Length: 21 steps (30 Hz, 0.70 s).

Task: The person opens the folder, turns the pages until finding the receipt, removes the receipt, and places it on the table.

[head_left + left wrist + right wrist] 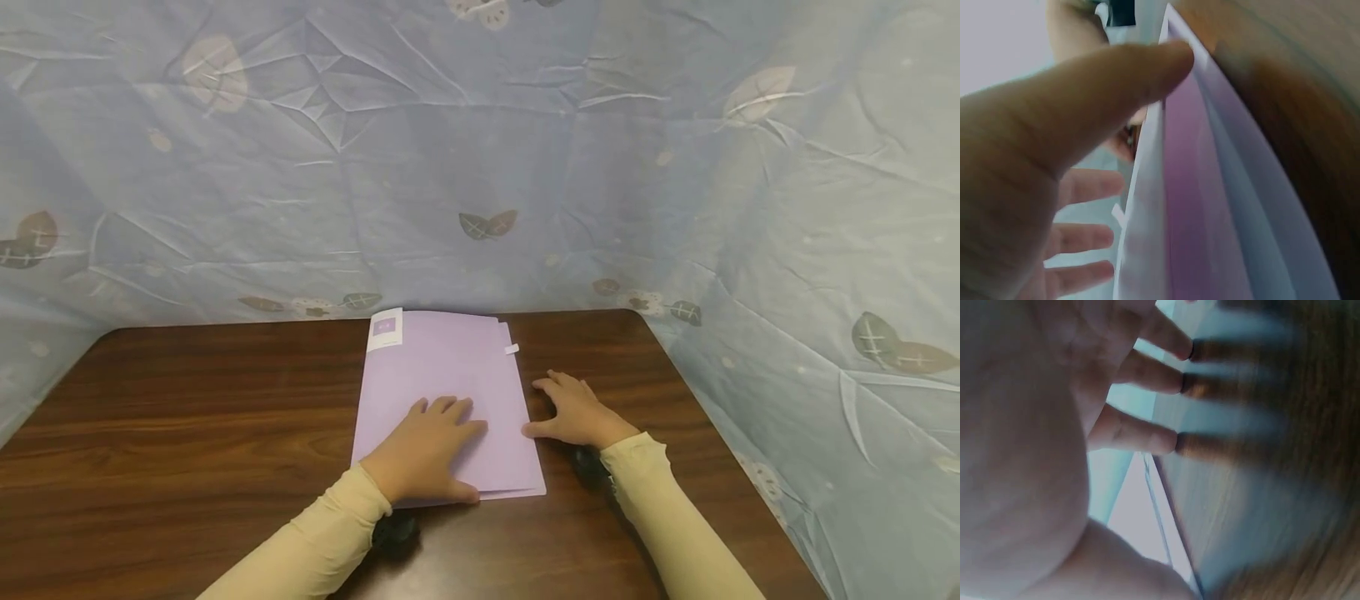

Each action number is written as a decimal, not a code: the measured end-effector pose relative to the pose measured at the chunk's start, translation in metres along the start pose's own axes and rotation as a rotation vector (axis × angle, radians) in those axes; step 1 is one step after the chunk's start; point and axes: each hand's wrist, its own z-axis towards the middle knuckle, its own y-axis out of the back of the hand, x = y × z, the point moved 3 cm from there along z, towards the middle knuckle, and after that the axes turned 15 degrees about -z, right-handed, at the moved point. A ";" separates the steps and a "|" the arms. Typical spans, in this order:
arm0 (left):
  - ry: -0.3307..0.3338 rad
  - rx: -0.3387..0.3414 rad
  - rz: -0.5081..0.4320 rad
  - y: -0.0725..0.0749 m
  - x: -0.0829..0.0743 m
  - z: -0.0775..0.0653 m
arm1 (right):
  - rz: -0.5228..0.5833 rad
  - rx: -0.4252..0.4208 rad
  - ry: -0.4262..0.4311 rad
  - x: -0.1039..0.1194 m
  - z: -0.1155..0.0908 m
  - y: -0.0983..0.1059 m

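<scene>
A lilac file folder (442,358) lies on the wooden table, a white label (386,329) at its far left corner and a small white tab (512,349) on its right side. Over its near left part my left hand (423,450) is spread with fingers extended. The left wrist view shows the thumb (1116,75) beside the folder's near edge, where the layers (1191,162) gape apart. My right hand (577,412) is just off the folder's right edge, thumb toward it. In the right wrist view its loosely extended fingers (1141,434) point down at the tabletop, holding nothing.
Brown tabletop (210,417) extends on both sides of the folder. Pale blue cloth with leaf prints (420,183) hangs behind the table and along its right side. Dark camera units (395,531) sit under both wrists.
</scene>
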 end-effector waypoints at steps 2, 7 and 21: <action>-0.013 0.007 0.022 -0.002 -0.006 0.007 | 0.024 0.012 0.047 -0.002 0.001 -0.001; -0.012 0.029 0.086 -0.007 -0.012 0.015 | 0.031 0.063 0.170 -0.013 0.001 -0.001; -0.054 -0.015 0.124 -0.011 -0.022 0.026 | 0.002 0.043 0.174 -0.025 -0.001 -0.003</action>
